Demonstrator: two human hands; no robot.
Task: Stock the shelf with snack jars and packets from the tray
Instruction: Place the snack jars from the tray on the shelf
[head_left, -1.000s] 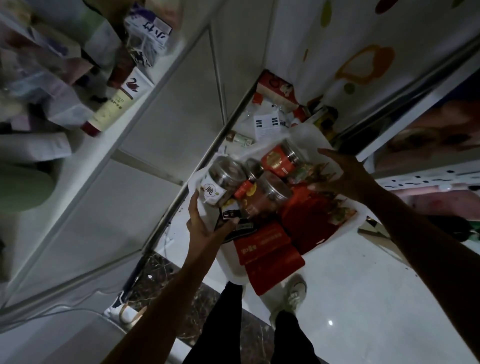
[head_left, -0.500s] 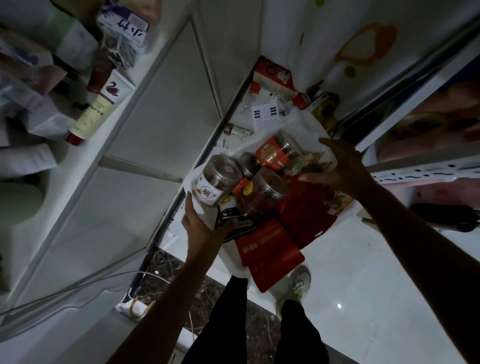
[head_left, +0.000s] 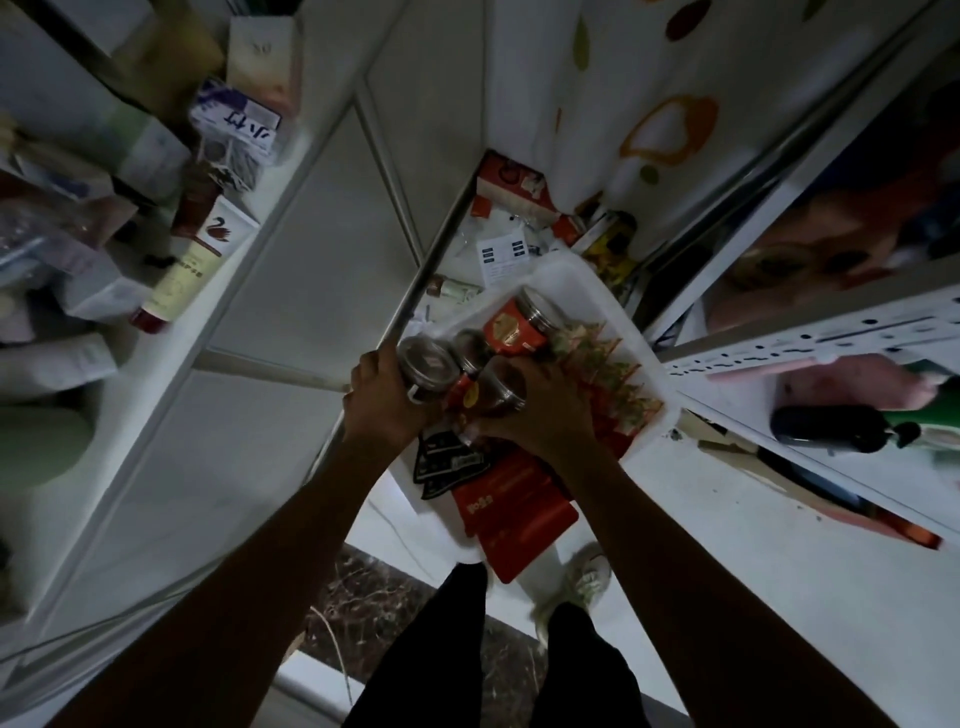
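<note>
A white tray (head_left: 587, 283) on the floor holds several clear snack jars and red packets (head_left: 511, 512). My left hand (head_left: 384, 397) grips a silver-lidded jar (head_left: 427, 364) at the tray's left side. My right hand (head_left: 540, 410) curls over a second jar (head_left: 498, 387) with an orange label, just right of the first. Behind them lie a small jar (head_left: 470, 345) and a red-labelled jar (head_left: 522, 325) on its side. Black packets (head_left: 449, 460) rest below my hands. The white shelf (head_left: 171, 332) rises at the left.
The shelf carries a cream tube (head_left: 182, 275), boxes and bags. Beyond the tray the floor holds a red box (head_left: 511, 187), papers and small bottles. A white rack (head_left: 810, 343) with a dark bottle (head_left: 831, 428) stands right. My feet are below the tray.
Both hands have come down onto the jars: the left moved from under the tray's corner to a silver-lidded jar, the right swung left from the packets to the neighbouring jar.
</note>
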